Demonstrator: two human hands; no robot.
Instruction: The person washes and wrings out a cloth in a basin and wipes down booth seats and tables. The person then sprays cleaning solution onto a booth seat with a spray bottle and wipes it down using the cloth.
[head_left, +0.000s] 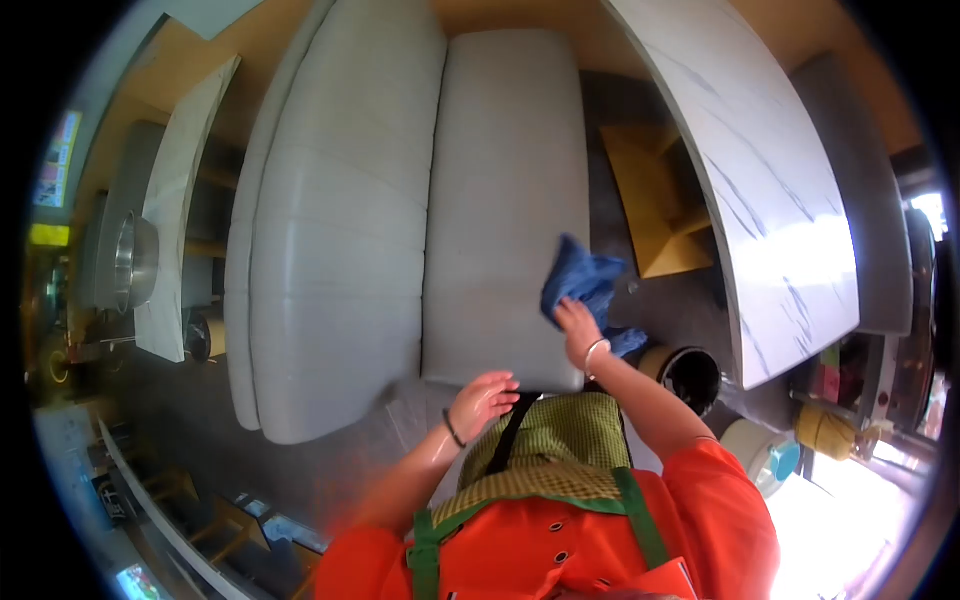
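A crumpled blue cloth [588,278] is in my right hand [579,332], at the right edge of the grey bench seat [505,200]. Part of the cloth hangs past that edge, and a bracelet circles the right wrist. My left hand [482,405] holds nothing, its fingers stretched out by the front end of the seat, with a dark band on the wrist. Whether the left fingertips touch the seat I cannot tell. Along the seat's left side runs the padded grey backrest [340,220]. A green checked apron [560,430] covers my front.
To the right stands a white marbled table [765,190] on a wooden base [655,205]. A dark-mouthed bin [692,378] and a white container with a blue part [757,452] are near it. Another table [180,200] with a metal bowl [140,262] is at the left.
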